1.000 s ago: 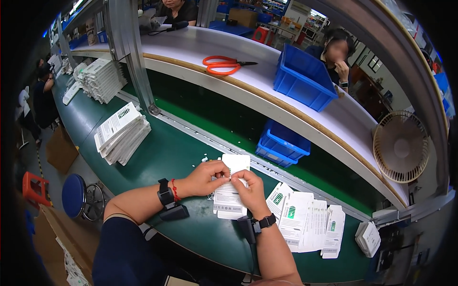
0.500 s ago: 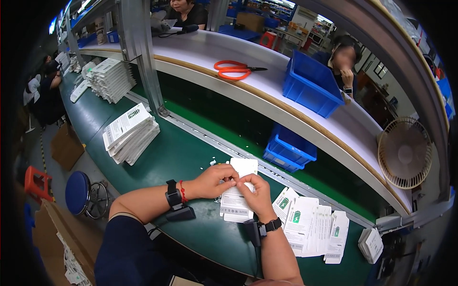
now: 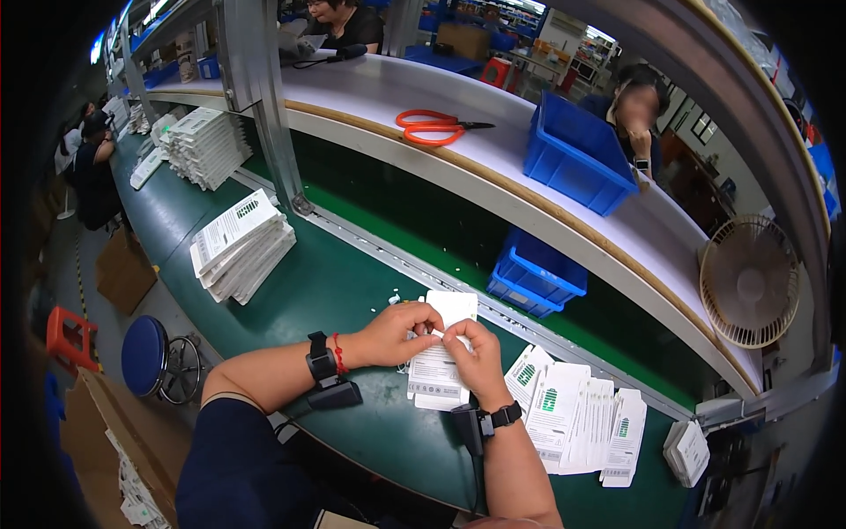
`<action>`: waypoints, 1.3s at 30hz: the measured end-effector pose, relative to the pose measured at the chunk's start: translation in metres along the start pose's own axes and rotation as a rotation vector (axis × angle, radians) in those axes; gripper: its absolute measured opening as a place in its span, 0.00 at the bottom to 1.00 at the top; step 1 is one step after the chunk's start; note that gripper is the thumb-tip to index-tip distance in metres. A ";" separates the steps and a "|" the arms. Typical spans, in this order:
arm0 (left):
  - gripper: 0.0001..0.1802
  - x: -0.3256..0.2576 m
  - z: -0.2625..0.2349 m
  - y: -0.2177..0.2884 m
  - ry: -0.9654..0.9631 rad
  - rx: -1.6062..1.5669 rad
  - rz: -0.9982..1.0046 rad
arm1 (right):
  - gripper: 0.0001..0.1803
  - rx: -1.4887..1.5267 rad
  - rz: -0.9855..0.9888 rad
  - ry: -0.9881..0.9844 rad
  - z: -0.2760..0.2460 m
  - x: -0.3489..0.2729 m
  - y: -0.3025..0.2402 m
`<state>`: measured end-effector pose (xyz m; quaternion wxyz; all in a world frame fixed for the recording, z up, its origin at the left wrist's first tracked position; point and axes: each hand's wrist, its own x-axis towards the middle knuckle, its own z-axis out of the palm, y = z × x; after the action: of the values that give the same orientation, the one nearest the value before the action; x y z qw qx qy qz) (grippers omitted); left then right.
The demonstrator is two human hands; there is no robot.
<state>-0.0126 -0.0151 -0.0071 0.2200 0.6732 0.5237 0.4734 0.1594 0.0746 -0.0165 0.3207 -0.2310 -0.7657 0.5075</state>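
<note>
Both hands (image 3: 397,337) (image 3: 477,357) hide – partly – a white carton (image 3: 432,372).

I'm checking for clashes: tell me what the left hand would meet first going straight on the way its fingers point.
Most likely the right hand, whose fingertips sit just beyond those of the left hand, over the white carton; whether they already touch is unclear.
</note>
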 end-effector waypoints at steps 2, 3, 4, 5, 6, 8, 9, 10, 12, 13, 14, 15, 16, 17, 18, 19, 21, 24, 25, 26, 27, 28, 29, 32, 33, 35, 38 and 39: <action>0.08 0.000 -0.001 0.001 0.000 0.003 -0.006 | 0.05 0.008 -0.004 -0.001 0.000 0.001 0.000; 0.08 0.001 -0.001 0.002 0.000 -0.004 0.015 | 0.05 0.006 -0.004 0.000 0.000 0.001 0.002; 0.08 0.002 -0.001 0.002 0.001 -0.011 0.036 | 0.05 0.002 0.011 0.005 0.000 0.000 0.004; 0.08 0.002 0.000 0.002 0.005 -0.009 0.038 | 0.05 -0.001 0.025 0.007 0.000 -0.001 0.005; 0.07 0.002 0.000 0.001 0.004 -0.009 0.020 | 0.05 -0.002 0.022 0.004 0.000 0.000 0.005; 0.07 0.002 0.001 0.001 0.005 -0.010 0.002 | 0.05 0.007 0.035 0.002 0.000 -0.001 0.004; 0.06 0.001 0.001 0.000 0.013 -0.024 -0.005 | 0.05 0.006 0.035 0.001 0.000 -0.001 0.004; 0.06 0.001 0.001 0.000 0.022 -0.038 -0.012 | 0.05 0.020 0.027 0.003 0.000 -0.001 0.003; 0.06 0.001 0.001 0.001 0.020 -0.034 -0.016 | 0.05 0.034 0.019 0.008 0.001 -0.001 0.003; 0.06 0.001 0.001 0.001 0.020 -0.029 -0.022 | 0.05 0.036 0.013 0.013 0.001 -0.001 0.004; 0.06 0.001 0.001 -0.001 0.019 -0.030 -0.021 | 0.05 0.038 0.007 0.016 0.002 -0.001 0.005; 0.06 0.000 0.000 -0.003 0.014 -0.021 0.010 | 0.05 0.038 0.008 0.017 0.003 -0.001 0.004; 0.06 0.000 0.000 -0.004 0.010 -0.012 0.042 | 0.05 0.049 0.020 0.012 0.004 -0.001 0.003; 0.06 0.000 0.000 -0.004 0.011 -0.013 0.043 | 0.05 0.059 0.032 0.007 0.003 0.000 0.002; 0.06 0.000 0.000 -0.002 -0.002 -0.005 0.032 | 0.05 0.058 0.031 0.006 0.002 0.000 0.002; 0.07 0.000 -0.001 -0.001 -0.015 0.002 0.021 | 0.05 0.042 0.028 0.004 0.001 0.000 0.002; 0.07 0.002 -0.002 0.003 -0.026 0.011 0.017 | 0.05 0.025 0.025 0.001 0.001 -0.001 0.003; 0.08 0.001 -0.002 0.001 -0.033 0.026 0.013 | 0.05 0.011 -0.008 0.014 0.002 0.000 0.005; 0.08 0.001 -0.002 0.000 -0.030 0.033 0.014 | 0.05 0.029 0.024 0.004 0.002 -0.001 0.003; 0.08 0.001 -0.001 0.000 -0.029 0.034 0.015 | 0.06 0.046 0.055 -0.005 0.002 -0.001 0.001; 0.08 0.001 -0.001 -0.001 -0.025 0.026 0.012 | 0.06 0.046 0.054 -0.005 0.002 0.000 0.002; 0.08 0.001 -0.001 -0.001 -0.020 0.019 0.010 | 0.06 0.043 0.040 0.001 0.002 -0.001 0.003; 0.08 0.001 -0.001 0.000 -0.020 0.019 0.010 | 0.06 0.041 0.026 0.007 0.003 -0.001 0.003; 0.09 0.002 -0.001 0.002 -0.015 0.014 -0.007 | 0.06 0.008 -0.016 0.012 0.003 0.000 0.003; 0.09 0.002 -0.001 0.002 -0.004 0.014 -0.012 | 0.06 0.009 -0.015 0.012 0.003 -0.001 0.003; 0.09 0.001 -0.001 0.001 0.007 0.013 -0.017 | 0.06 -0.006 -0.013 0.012 0.003 0.000 0.004; 0.09 0.001 -0.001 -0.001 0.014 -0.003 -0.014 | 0.06 0.018 -0.015 0.016 0.004 0.000 0.006; 0.09 0.001 -0.001 -0.001 0.009 -0.008 -0.011 | 0.06 0.018 -0.015 0.016 0.004 0.000 0.005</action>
<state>-0.0138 -0.0143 -0.0075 0.2231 0.6673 0.5264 0.4773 0.1567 0.0743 -0.0227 0.3328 -0.2263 -0.7602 0.5100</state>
